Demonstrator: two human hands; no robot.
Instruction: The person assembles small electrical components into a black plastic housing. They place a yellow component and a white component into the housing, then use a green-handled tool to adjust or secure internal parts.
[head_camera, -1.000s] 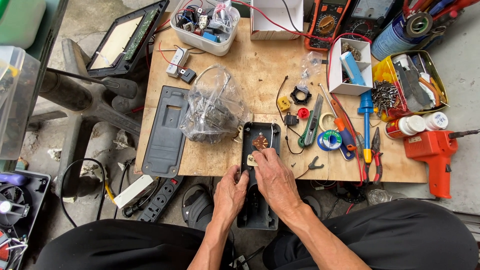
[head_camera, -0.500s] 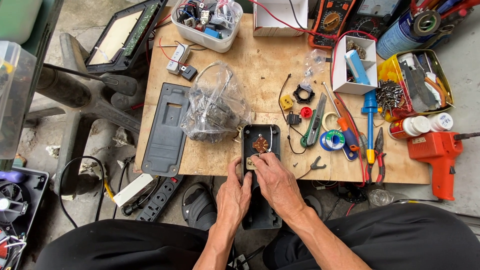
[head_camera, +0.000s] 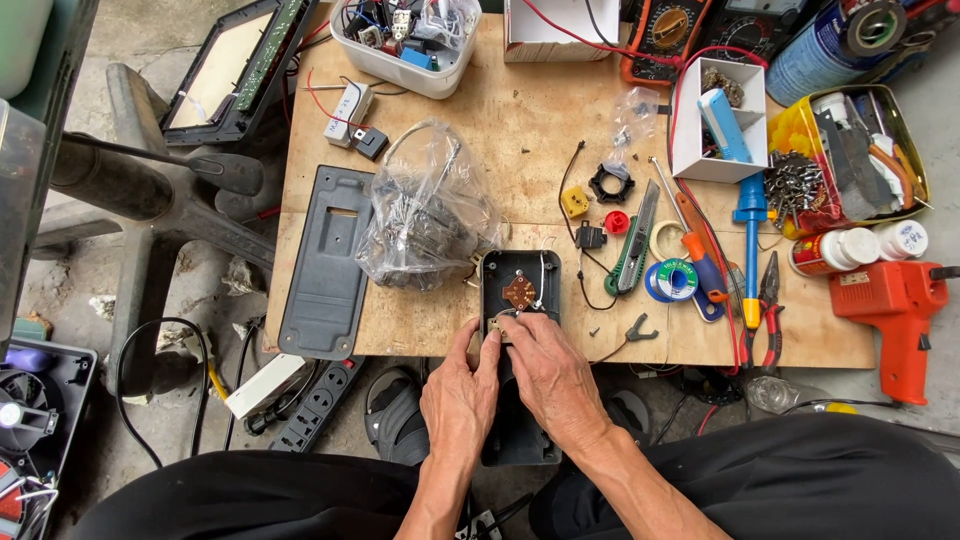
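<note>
Black open casing (head_camera: 520, 300), table (head_camera: 420, 330) edge, 6 o'clock: left hand (head_camera: 460, 395) and right hand (head_camera: 545, 370) both curled, gripping it. Plastic bag (head_camera: 425, 215) at 10 o'clock.

Bare plywood tabletop (head_camera: 520, 130) open at centre. Crumpled clear plastic bag (head_camera: 425, 210) blocks left of open black plastic casing (head_camera: 520, 290); green utility knife (head_camera: 633, 240) and solder spool (head_camera: 671, 281) crowd right.

Beyond the fingers a scuffed wooden worktop (head_camera: 520, 130) stands in flat daylight on a rough grey concrete floor (head_camera: 150, 290), with a dark plastic stool (head_camera: 150, 200) off to their left.
</note>
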